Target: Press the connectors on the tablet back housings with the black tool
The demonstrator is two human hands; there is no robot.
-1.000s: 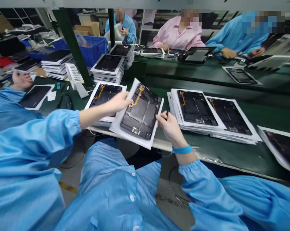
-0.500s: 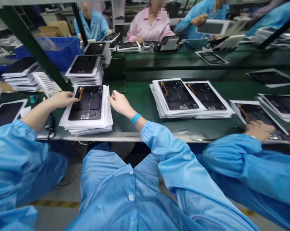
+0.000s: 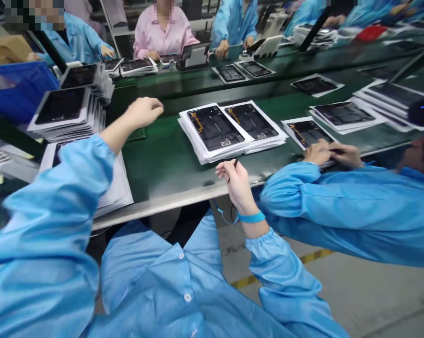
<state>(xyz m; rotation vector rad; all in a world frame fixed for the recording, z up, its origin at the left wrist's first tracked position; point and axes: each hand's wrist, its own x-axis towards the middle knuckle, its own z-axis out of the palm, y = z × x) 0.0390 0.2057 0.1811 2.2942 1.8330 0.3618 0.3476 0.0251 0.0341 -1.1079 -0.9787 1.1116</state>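
My left hand (image 3: pixel 144 112) hangs in the air over the green bench, left of two stacks. Its fingers are loosely bent, with nothing visible in them. My right hand (image 3: pixel 236 180) is raised near the front edge, closed on a small dark thin piece (image 3: pixel 236 163) whose kind I cannot make out. Ahead of it, a tablet housing with an orange flex cable (image 3: pixel 215 126) lies on white sheets. A similar tablet housing (image 3: pixel 252 122) tops the overlapping stack on its right. My left sleeve partly covers another white-sheeted stack (image 3: pixel 118 185).
Tall stacks of dark panels (image 3: pixel 60 107) stand at left by a blue bin (image 3: pixel 20 89). At right, a co-worker's hands (image 3: pixel 329 152) are over another tablet housing (image 3: pixel 305 132). A wrist strap (image 3: pixel 251 217) with a blue cord is on my right wrist. People work across the green bench (image 3: pixel 152 159).
The view has swung to the right. My left hand has left the housing on the left stack and reached rightward. My right hand has moved away from that stack toward the front edge.
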